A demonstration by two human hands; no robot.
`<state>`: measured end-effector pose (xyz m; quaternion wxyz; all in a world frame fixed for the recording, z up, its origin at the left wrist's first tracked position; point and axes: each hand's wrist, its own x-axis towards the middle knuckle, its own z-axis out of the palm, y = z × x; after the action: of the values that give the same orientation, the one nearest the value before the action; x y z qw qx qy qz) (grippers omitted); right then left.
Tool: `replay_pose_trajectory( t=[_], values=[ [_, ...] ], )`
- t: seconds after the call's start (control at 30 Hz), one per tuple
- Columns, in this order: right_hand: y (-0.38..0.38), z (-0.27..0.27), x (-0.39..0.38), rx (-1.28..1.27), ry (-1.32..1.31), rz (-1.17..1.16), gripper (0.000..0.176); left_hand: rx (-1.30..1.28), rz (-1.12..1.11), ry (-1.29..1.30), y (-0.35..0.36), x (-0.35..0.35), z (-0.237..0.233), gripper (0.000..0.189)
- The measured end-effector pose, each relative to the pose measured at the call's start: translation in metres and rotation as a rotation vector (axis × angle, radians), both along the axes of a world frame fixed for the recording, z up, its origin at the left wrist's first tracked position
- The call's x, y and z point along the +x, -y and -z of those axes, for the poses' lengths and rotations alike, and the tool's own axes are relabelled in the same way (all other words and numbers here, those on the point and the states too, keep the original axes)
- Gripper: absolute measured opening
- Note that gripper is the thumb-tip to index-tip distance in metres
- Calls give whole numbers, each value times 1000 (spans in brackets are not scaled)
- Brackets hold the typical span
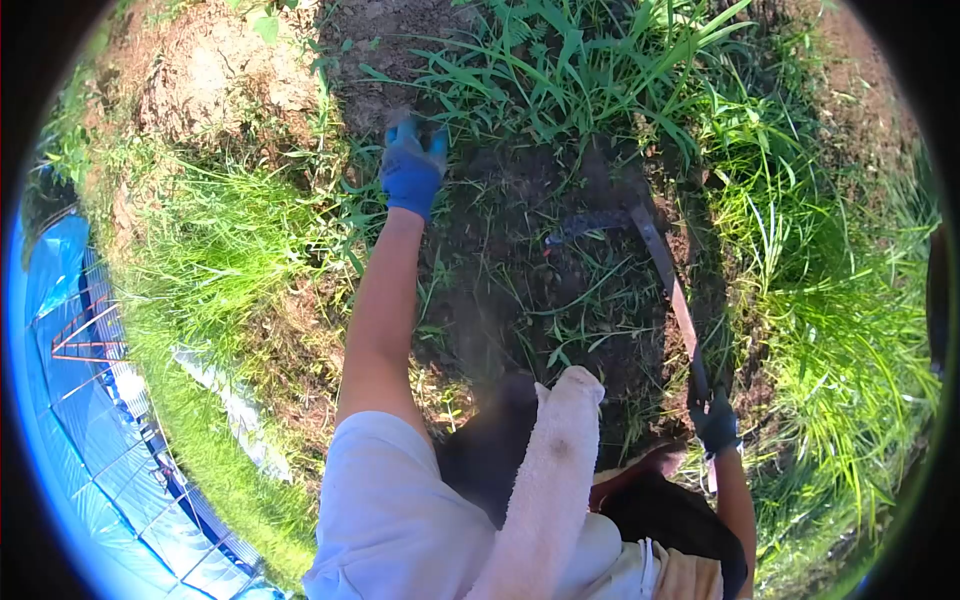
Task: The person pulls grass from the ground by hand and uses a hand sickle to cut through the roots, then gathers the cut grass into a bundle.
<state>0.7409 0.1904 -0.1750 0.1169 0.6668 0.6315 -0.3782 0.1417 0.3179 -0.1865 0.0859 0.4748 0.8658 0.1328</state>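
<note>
My left hand (411,172), in a blue glove, reaches forward to the weeds at the edge of a bare soil patch. Its fingers are spread, slightly blurred, and nothing shows between them. On the right, my gloved right hand (715,422) is closed round the lower end of a long-handled sickle (664,262). The sickle's handle slants up and forward, and its dark blade points left, low over cut or loose weeds (590,285) on shaded soil. Tall green grass (560,70) stands just beyond the blade and to the right of my left hand.
A pale towel (560,440) hangs down in front of my body. Thick grass (830,350) grows along the right, with more grass (240,230) on the left. A blue sheet over a frame (110,450) stands at far left. Bare soil (215,70) lies at upper left.
</note>
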Motion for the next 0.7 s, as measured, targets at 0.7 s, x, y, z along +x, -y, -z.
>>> replay_pose_trajectory(
  t=[0.7],
  values=[
    [5,-1,3,41,-22,-21,44,-627,169,-401,-33,-96,45,23]
  ],
)
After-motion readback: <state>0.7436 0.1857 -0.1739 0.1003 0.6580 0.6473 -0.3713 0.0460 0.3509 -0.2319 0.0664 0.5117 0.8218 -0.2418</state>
